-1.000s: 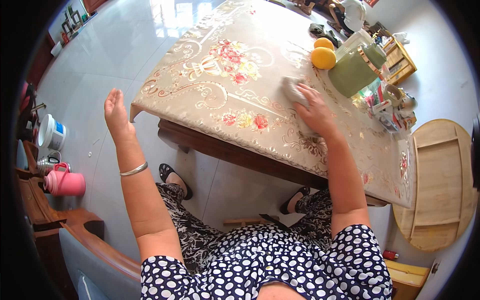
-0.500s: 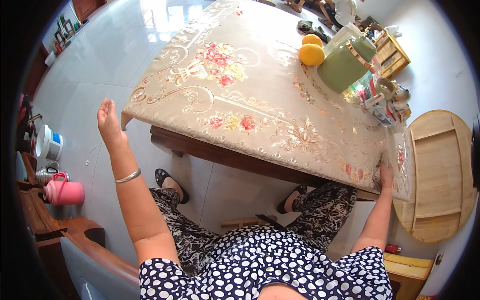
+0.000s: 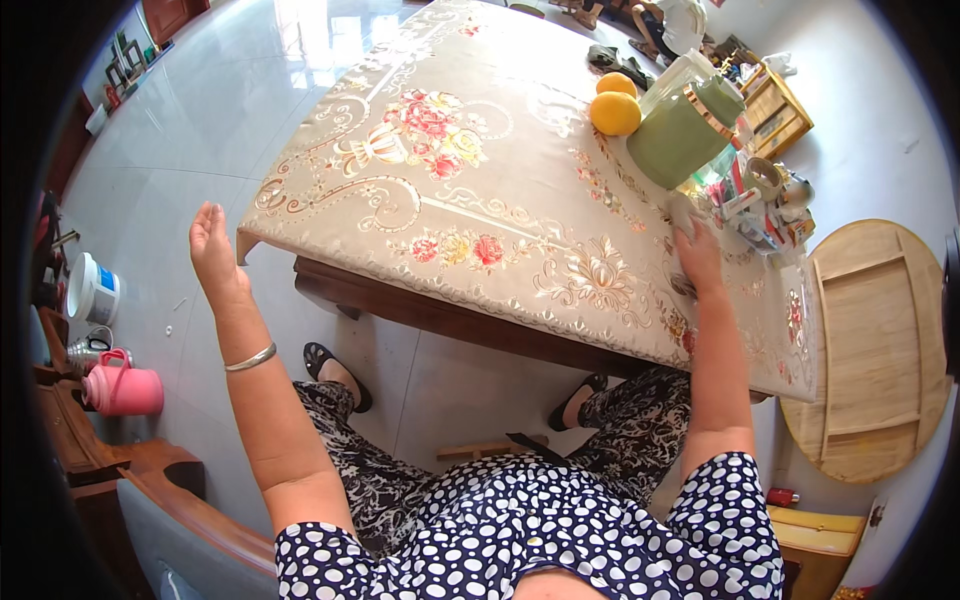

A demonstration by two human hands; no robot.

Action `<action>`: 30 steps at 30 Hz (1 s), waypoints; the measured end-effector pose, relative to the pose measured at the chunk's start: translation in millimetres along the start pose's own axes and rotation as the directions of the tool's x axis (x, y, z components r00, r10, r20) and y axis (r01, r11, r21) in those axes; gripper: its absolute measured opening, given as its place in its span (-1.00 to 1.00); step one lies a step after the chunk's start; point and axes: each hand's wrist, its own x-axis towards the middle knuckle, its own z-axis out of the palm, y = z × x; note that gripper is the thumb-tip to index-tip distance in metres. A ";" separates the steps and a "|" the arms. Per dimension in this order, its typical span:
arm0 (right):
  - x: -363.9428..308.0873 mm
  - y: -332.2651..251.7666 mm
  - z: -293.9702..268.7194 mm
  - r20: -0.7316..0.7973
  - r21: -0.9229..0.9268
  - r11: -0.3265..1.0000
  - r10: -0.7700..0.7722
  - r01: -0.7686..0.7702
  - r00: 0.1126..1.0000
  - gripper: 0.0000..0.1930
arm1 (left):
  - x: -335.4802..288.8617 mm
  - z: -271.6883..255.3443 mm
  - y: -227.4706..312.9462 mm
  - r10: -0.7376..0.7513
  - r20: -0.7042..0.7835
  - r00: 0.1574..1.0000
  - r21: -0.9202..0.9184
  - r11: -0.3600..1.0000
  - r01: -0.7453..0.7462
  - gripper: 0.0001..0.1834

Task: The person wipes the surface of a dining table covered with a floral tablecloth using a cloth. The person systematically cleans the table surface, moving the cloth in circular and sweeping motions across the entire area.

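Observation:
My left hand (image 3: pixel 212 250) is raised in the air beside the table's left corner, its fingers stretched out and holding nothing. A silver bangle circles that wrist. Over the right part of the beige floral tablecloth (image 3: pixel 480 270), my right hand (image 3: pixel 698 258) reaches forward with fingers extended, somewhat blurred by motion. A small dark patch beside it is too unclear to name. Just beyond the right hand stands a green jug (image 3: pixel 680 138) with a copper-coloured band. Two round orange fruits, the nearer one (image 3: pixel 615 114) in front, sit at the jug's left.
A roll of tape (image 3: pixel 763 178) and small packets crowd the table's right edge. A round wooden board (image 3: pixel 870 350) leans by the right wall. To the left are a pink jug (image 3: pixel 125 388), a white bucket (image 3: pixel 93 288) and a wooden chair (image 3: pixel 200 520). A person (image 3: pixel 675 25) is at the far end.
My right hand has moved from the table's near right edge forward and leftward over the cloth, toward the green jug. My left hand stays raised almost where it was.

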 end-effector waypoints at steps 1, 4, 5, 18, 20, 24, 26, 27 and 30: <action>6.8 -19.9 7.3 0.000 0.023 1.000 -0.018 0.018 1.000 -0.50 | 0.2 0.0 0.0 0.000 0.000 1.000 -0.001 1.000 0.000 -0.52; 26.7 -71.8 31.3 0.018 0.135 0.971 -0.203 0.199 0.979 -0.49 | 0.6 -1.6 1.0 0.002 -0.005 1.000 0.006 1.000 -0.002 -0.52; 28.4 -98.3 35.6 0.022 0.108 0.972 -0.212 0.209 0.977 -0.49 | 1.0 -3.0 1.4 0.003 -0.011 1.000 0.009 1.000 -0.003 -0.52; -8.8 -358.0 63.5 0.269 0.277 0.764 -0.644 0.583 0.716 -0.45 | 10.7 -3.6 -4.5 -0.010 -0.021 1.000 0.001 1.000 0.010 -0.56; -7.4 -351.2 67.5 0.168 0.417 0.605 -0.784 0.678 0.597 -0.44 | 11.0 0.0 -4.8 -0.010 -0.012 1.000 -0.008 1.000 0.009 -0.56; 16.3 -320.5 59.9 0.320 0.373 0.794 -0.596 0.481 0.736 -0.43 | 11.1 1.8 -9.6 -0.011 0.009 1.000 -0.037 0.999 0.012 -0.57; 35.9 -288.3 62.5 0.239 0.242 0.866 -0.491 0.438 0.838 -0.45 | 6.1 5.9 -5.4 -0.013 0.010 1.000 -0.048 0.999 0.014 -0.56; 47.2 -268.4 65.7 0.189 0.201 0.887 -0.452 0.416 0.872 -0.47 | 3.7 7.5 -2.0 -0.012 0.011 1.000 -0.057 0.998 0.013 -0.56; 62.7 -217.2 60.1 0.178 0.195 0.940 -0.313 0.279 0.933 -0.47 | 1.0 8.2 0.1 -0.021 -0.004 1.000 -0.046 0.999 0.020 -0.56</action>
